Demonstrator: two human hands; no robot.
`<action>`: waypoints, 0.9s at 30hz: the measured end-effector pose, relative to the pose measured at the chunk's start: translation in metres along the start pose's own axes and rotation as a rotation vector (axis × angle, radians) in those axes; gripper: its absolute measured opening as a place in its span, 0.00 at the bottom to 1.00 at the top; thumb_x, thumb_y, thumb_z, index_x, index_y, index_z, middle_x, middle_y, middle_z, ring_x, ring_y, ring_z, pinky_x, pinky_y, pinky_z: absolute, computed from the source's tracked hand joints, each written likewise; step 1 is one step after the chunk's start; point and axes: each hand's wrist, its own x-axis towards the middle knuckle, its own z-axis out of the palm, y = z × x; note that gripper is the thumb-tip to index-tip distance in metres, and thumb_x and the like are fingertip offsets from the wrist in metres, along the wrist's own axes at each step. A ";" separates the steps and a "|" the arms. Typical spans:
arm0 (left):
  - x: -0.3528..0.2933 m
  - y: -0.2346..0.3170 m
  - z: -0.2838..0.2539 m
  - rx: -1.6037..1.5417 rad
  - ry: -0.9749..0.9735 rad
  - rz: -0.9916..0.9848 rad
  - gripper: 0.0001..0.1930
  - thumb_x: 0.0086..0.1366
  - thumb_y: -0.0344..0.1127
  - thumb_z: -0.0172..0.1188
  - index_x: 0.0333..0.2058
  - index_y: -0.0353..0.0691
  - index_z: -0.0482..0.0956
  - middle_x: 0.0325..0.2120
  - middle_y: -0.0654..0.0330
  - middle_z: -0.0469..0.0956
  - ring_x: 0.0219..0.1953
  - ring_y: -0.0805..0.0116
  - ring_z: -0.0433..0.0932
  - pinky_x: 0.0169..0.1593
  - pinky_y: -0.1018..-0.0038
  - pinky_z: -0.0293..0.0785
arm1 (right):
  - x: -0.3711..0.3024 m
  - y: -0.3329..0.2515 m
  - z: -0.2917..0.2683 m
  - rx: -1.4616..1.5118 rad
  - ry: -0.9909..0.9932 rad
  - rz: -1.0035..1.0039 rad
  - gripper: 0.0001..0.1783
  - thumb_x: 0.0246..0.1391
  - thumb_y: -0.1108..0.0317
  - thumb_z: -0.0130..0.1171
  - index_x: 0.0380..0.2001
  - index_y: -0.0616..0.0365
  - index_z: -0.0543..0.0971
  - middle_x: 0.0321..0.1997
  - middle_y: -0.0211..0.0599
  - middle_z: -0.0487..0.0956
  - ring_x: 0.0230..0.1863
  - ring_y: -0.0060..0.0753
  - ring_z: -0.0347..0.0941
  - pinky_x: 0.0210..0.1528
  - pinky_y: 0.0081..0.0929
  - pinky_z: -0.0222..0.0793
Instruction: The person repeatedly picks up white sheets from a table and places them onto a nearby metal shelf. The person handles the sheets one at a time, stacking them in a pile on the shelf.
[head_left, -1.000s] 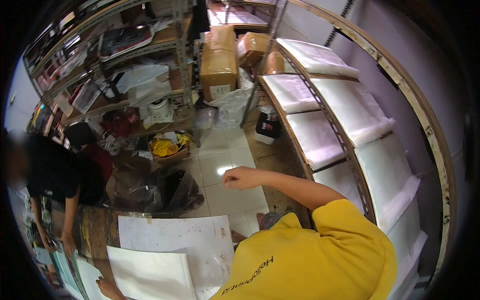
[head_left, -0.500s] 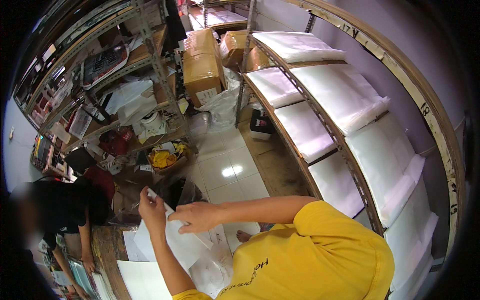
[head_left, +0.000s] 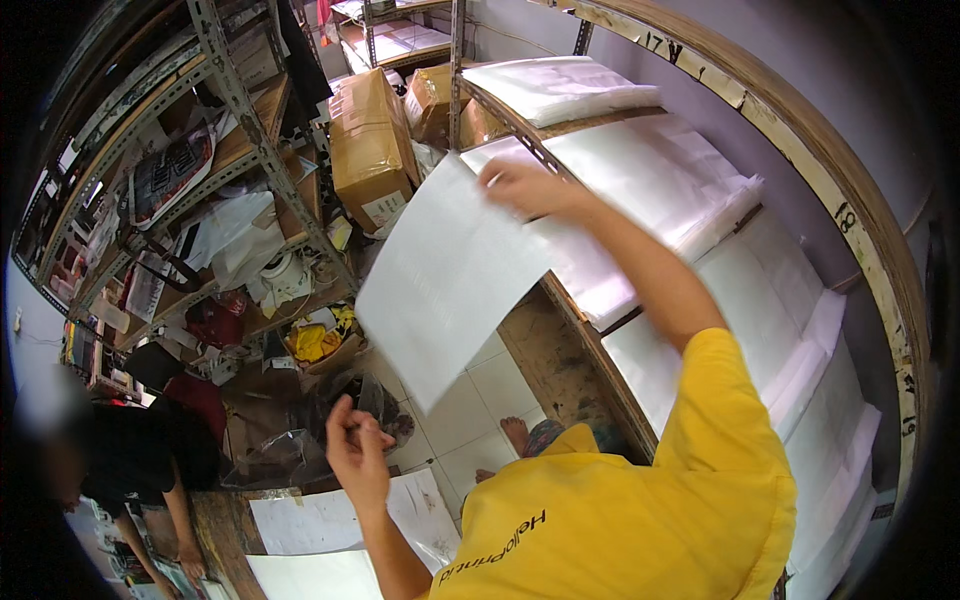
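A large white sheet (head_left: 445, 285), perhaps paper or film, hangs tilted in the air in front of the right-hand shelves. My right hand (head_left: 525, 190) is closed on its upper right corner, blurred by motion. Lower down, my left hand (head_left: 362, 455) is raised above the worktable's edge, fingers loosely bent and apart, with nothing in it. Beneath it, more white sheets (head_left: 310, 522) lie on the wooden table (head_left: 222, 525).
Stacks of white sheets (head_left: 640, 165) fill the metal-framed rack at right. A cluttered shelf (head_left: 235, 75) stands at left, cardboard boxes (head_left: 370, 135) at the back. Another person in black (head_left: 150, 430) leans over the table's left end. A box holding yellow cloth (head_left: 318, 340) is nearby.
My right hand has swung up and right, carrying the white sheet off the table area. My left hand has let go of the sheet and dropped lower.
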 end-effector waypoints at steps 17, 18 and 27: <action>-0.041 -0.062 0.031 0.008 -0.220 -0.299 0.18 0.66 0.29 0.57 0.52 0.25 0.72 0.35 0.57 0.76 0.28 0.74 0.79 0.33 0.79 0.76 | -0.176 0.152 -0.230 0.174 0.959 0.486 0.08 0.54 0.69 0.58 0.37 0.48 0.73 0.24 0.20 0.72 0.19 0.12 0.66 0.17 0.15 0.63; -0.037 -0.061 0.031 0.024 -0.226 -0.277 0.18 0.66 0.29 0.57 0.52 0.25 0.72 0.35 0.58 0.76 0.28 0.74 0.79 0.32 0.79 0.76 | -0.181 0.154 -0.224 0.136 0.953 0.500 0.08 0.54 0.70 0.58 0.37 0.48 0.73 0.25 0.21 0.72 0.20 0.13 0.67 0.18 0.15 0.64; -0.044 -0.058 0.033 0.014 -0.271 -0.275 0.18 0.67 0.30 0.58 0.52 0.26 0.72 0.35 0.57 0.77 0.28 0.74 0.79 0.33 0.79 0.76 | -0.202 0.136 -0.189 -0.010 0.908 0.549 0.13 0.51 0.72 0.58 0.40 0.64 0.70 0.33 0.38 0.76 0.26 0.30 0.78 0.23 0.27 0.76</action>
